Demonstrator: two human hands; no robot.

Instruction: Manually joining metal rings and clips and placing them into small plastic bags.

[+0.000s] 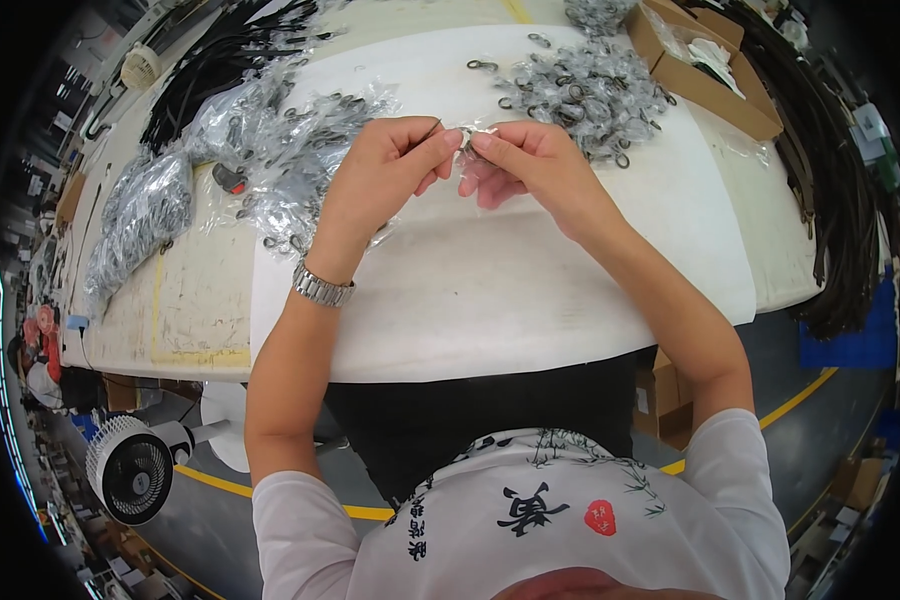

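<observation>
My left hand [388, 172], a metal-banded watch [322, 286] at its wrist, is closed in a pinch. My right hand [545, 168] pinches too, and the fingertips of both meet over the white sheet [530, 290]. Between them is a small metal clasp [468, 141] with clear plastic film around it, mostly covered by my fingers. A thin dark piece [432, 131] shows at my left index finger; its kind is unclear. Beyond my right hand lies a pile of plastic-wrapped metal clasps [580, 95]. Another plastic-wrapped heap [315, 140] lies left of my left hand.
A red and black tool [229, 179] rests by the left heap, near a bulging clear bag [140, 225]. An open cardboard box [705, 75] stands at the far right. Dark straps [840, 200] hang over the right edge. A fan [137, 470] stands below the table at left.
</observation>
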